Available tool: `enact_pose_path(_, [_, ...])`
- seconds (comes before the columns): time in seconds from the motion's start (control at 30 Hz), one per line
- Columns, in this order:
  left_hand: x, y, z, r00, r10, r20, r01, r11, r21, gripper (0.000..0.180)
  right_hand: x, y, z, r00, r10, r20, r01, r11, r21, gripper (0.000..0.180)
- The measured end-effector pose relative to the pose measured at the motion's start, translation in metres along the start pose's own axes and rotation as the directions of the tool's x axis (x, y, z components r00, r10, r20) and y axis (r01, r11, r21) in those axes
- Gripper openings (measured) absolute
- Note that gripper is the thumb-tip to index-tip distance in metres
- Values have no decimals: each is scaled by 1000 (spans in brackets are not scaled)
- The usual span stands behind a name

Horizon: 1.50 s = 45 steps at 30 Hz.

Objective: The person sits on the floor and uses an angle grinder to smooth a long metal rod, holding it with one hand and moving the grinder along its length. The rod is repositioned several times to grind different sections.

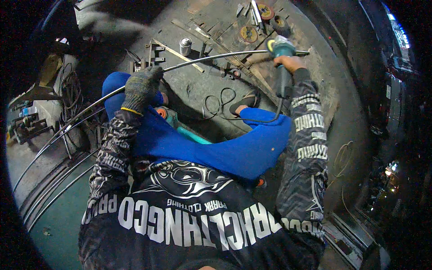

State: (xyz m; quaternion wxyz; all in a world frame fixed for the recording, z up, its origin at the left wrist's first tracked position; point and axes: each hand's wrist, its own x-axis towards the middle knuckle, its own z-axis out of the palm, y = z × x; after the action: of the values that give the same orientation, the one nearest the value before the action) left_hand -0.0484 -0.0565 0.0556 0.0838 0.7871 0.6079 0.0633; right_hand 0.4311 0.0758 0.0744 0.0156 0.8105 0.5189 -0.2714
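Note:
My left hand (138, 90), in a grey knit glove, is closed around a long thin metal rod (207, 59). The rod curves across the view from the lower left to its far end at the upper right. My bare right hand (291, 64) is wrapped around the body of a green and dark angle grinder (283, 82). A yellowish disc (270, 45) on the grinder's head sits close to the rod near its far end; I cannot tell whether they touch. From the grinder's lower end, a dark cord (252, 120) loops over my right leg to the floor.
Beyond the rod stand a spray can (185, 47) and several metal bars and brackets (157, 53) on the grey floor. Round discs (248, 33) lie at the upper right. More long rods (58, 182) run along the lower left. A sandalled foot (245, 102) is below the grinder.

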Motion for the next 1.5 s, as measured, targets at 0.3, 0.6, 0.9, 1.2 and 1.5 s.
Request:
enact_pose_path(0.3, [24, 8, 24, 999, 8, -39, -14, 990, -140, 15, -69, -90, 51, 982, -87, 169, 102, 992, -77, 86])
enact_pose_path(0.6, [37, 4, 39, 999, 12, -36, -16, 994, -107, 15, -119, -147, 78, 969, -216, 123, 220, 975, -15, 76])
enact_pose_path(0.9, [38, 2, 47, 1000, -6, -19, 4, 996, -86, 18, -134, -168, 99, 946, -290, 144, 295, 955, -20, 70])
enact_pose_path(1.2, [36, 5, 44, 999, 6, -46, -11, 993, -115, 22, -134, -157, 87, 939, -284, 195, 291, 957, -9, 69])
enact_pose_path(1.5, [23, 7, 42, 992, 22, -126, -36, 993, -109, 15, -109, -95, 70, 984, -174, -33, 172, 983, -64, 57])
